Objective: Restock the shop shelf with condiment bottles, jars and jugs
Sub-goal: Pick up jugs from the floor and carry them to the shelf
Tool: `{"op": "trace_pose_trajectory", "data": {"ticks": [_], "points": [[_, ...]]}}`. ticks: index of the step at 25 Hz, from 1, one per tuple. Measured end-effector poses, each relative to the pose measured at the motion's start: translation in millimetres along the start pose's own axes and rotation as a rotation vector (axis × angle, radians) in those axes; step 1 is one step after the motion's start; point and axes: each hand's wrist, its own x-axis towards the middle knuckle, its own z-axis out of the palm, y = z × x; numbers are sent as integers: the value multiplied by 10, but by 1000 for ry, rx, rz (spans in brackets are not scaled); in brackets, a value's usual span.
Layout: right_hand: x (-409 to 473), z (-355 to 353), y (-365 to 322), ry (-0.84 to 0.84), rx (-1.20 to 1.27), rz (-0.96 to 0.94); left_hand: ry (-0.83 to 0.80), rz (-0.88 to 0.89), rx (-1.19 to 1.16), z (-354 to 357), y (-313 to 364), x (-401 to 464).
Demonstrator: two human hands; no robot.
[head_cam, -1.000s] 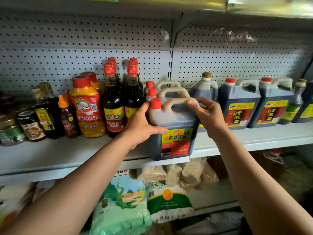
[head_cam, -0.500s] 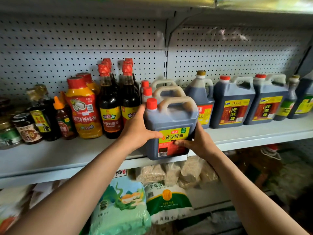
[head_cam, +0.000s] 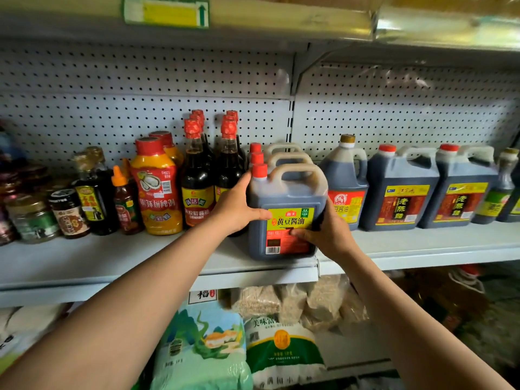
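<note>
Two hands are clasped on one jug [head_cam: 284, 218] of dark sauce at the front edge of the shelf [head_cam: 112, 263]. The left hand [head_cam: 239, 209] is wrapped round the jug's left side, thumb lying across the front beside the yellow label and fingers curled behind. The right hand [head_cam: 326, 235] is held low against the jug's right side, thumb pressed on the red part of the label and fingers curled round the corner. The jug is upright, its base on the shelf, its red cap [head_cam: 259, 170] at the top left.

Below the shelf, nearest the camera, a green bag [head_cam: 202, 350] and a white-and-green bag [head_cam: 281, 347] are seen, with brown packets [head_cam: 295, 302] behind them.

Directly behind the held jug, two more jugs [head_cam: 284, 153] of the same kind are lined up, only their handles and caps showing. To its left, tall dark bottles [head_cam: 197, 190] with red caps are ranged in rows, then an orange squeeze bottle [head_cam: 156, 187], a small orange-tipped bottle [head_cam: 123, 201], a dark bottle [head_cam: 92, 192] and jars [head_cam: 67, 212]. To its right, a round-shouldered jug [head_cam: 344, 181] with a gold cap stands just beside it, followed by two vinegar jugs [head_cam: 402, 192] with red-and-yellow labels.

Farthest back, the perforated back panel [head_cam: 140, 80] is seen, and overhead an upper shelf edge bearing a yellow tag [head_cam: 166, 12].
</note>
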Motion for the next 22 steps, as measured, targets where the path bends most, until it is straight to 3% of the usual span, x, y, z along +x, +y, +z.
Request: {"op": "trace_pose_trajectory", "data": {"ticks": [4,6,9,16,22], "points": [[4,-139,-234,123,-554,-243,68,256,502,-16,134,-79],[28,-233,-372,115,-701,-325,69,426,723,-8,144,-82],[116,-252,-502,13,-850,-398,94,474,921,0,127,-76],[160,-209,-500,-38,-920,-402,127,491,1090,147,138,-78],[222,-213,-490,-43,-870,-415,178,418,1026,254,210,-38]]}}
